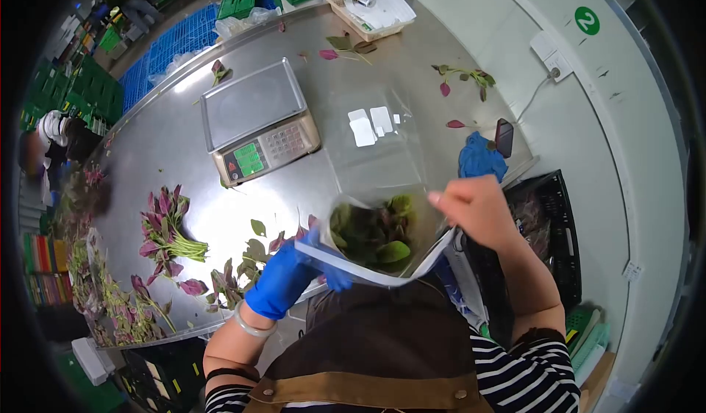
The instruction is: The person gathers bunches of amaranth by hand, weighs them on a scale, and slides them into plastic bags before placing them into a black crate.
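A clear plastic bag (371,159) with white labels lies along the metal table, its mouth spread wide at the edge nearest me. Inside it are green and purplish leaves (382,236). My left hand (298,273), in a blue glove, is closed on the left side of the bag's rim. Bare, my right hand (478,211) has its fingers curled in at the right side of the mouth, closed on the rim there. To the left of the bag, loose purple-green leaves (250,262) lie near my gloved hand.
A weighing scale (257,122) stands left of the bag. A bunch of leafy stems (169,229) lies farther left. Beyond my right hand are a crumpled blue glove (482,157) and a phone (504,138). A basket (371,23) holds papers at the back. A black crate (566,244) sits right.
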A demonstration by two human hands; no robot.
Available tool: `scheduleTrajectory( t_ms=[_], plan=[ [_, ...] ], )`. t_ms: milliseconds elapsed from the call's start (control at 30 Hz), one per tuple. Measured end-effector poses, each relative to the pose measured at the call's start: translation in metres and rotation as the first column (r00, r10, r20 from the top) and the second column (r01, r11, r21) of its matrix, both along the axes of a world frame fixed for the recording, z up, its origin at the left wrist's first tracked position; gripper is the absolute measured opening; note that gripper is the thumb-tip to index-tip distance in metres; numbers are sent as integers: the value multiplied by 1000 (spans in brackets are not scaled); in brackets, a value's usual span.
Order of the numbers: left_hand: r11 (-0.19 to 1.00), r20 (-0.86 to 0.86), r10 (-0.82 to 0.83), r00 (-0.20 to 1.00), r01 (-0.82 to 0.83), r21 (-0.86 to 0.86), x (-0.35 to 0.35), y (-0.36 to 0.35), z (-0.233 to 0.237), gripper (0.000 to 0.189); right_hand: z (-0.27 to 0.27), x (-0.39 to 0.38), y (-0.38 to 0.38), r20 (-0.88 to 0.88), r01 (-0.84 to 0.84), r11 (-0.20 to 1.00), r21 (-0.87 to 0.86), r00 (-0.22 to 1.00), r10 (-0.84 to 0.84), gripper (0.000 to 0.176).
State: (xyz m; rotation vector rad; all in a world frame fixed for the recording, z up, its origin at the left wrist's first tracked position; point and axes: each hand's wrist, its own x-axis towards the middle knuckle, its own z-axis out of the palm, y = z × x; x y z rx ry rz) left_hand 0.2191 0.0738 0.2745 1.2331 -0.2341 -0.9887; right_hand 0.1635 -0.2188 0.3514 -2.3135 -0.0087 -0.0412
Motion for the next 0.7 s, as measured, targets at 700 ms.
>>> scheduleTrajectory(
  t_ms=[700],
  plan=[
    [933,-274,-204,940,103,-345,-10,-3,-10,64,114,-14,58,109,-374,682,-628,826,553,14]
  ],
)
